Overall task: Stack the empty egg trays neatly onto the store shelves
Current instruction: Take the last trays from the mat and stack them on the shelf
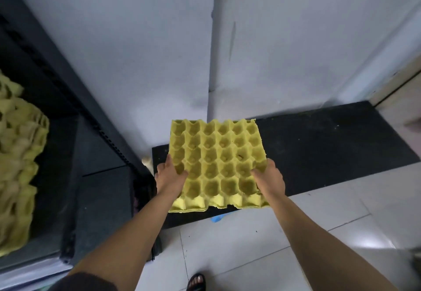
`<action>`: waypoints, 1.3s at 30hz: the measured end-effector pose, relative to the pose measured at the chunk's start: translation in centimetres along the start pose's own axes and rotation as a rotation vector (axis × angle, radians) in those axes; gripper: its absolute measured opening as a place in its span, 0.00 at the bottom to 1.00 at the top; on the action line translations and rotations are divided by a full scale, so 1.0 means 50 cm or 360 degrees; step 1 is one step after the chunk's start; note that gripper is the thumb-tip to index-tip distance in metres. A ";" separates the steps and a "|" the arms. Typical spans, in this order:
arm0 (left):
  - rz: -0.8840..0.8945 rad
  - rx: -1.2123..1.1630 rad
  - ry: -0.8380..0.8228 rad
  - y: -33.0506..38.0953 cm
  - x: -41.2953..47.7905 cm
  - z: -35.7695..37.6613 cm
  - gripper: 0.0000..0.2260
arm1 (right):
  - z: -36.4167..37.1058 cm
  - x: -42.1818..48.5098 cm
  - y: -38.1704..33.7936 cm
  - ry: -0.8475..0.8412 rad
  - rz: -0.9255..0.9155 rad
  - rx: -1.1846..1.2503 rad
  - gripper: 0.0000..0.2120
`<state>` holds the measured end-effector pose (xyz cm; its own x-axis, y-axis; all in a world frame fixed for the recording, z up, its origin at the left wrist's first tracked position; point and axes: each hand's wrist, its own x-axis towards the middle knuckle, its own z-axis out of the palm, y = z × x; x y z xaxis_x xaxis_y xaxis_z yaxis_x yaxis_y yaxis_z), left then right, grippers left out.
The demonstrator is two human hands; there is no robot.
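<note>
Black mat (319, 149), yellow dimpled egg tray (218, 163), ragged edges

Both bare forearms stretch forward, the left entering from 7 o'clock and the right from 5 o'clock, converging toward 12. The left hand (169, 174) clasps the 9 o'clock edge of a yellow moulded-pulp egg tray (216, 151), thumb lying on top. The right hand (271, 177) clasps its 3 o'clock edge likewise.

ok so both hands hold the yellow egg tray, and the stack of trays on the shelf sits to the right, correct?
One thing is off. The left hand and right hand do hold the yellow egg tray, but the stack of trays on the shelf sits to the left, not the right, as the head view shows.
</note>
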<state>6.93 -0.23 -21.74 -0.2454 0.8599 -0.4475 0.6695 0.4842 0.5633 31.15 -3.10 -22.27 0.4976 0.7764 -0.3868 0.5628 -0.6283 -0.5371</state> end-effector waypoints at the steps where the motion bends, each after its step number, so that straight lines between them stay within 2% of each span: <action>1: 0.0050 -0.0003 0.0011 0.026 -0.017 -0.022 0.34 | -0.032 -0.014 -0.014 0.0035 -0.0016 0.0017 0.19; 9: 0.0382 -0.0057 0.0182 0.180 -0.161 -0.169 0.29 | -0.229 -0.117 -0.100 0.0251 -0.0196 0.0181 0.20; 14: 0.0482 -0.0150 0.0338 0.208 -0.273 -0.225 0.29 | -0.308 -0.189 -0.112 0.0295 -0.0333 0.0292 0.22; 17: 0.0549 -0.0143 0.0419 0.211 -0.366 -0.248 0.32 | -0.349 -0.242 -0.096 0.0314 -0.0462 0.0379 0.18; 20: 0.0582 -0.0113 0.0512 0.199 -0.474 -0.261 0.35 | -0.384 -0.307 -0.068 0.0319 -0.0591 0.0469 0.15; 27: 0.0552 -0.0160 0.0803 0.136 -0.685 -0.311 0.35 | -0.434 -0.461 -0.043 0.0271 -0.0874 0.0602 0.18; 30: 0.0598 -0.0148 0.0932 0.113 -0.754 -0.361 0.34 | -0.449 -0.519 -0.076 0.0244 -0.0995 0.0642 0.24; 35: 0.0610 -0.0168 0.1210 0.065 -0.846 -0.461 0.32 | -0.461 -0.629 -0.151 0.0168 -0.1200 0.0725 0.26; 39: 0.0610 -0.0270 0.1431 0.010 -0.904 -0.552 0.31 | -0.456 -0.727 -0.213 0.0106 -0.1487 0.0785 0.30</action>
<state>-1.01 -34.43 17.95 -0.5209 0.7315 0.4399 0.7227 0.1039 0.6833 22.13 -25.76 14.57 0.0489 0.9274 0.3710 0.4178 0.3184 -0.8509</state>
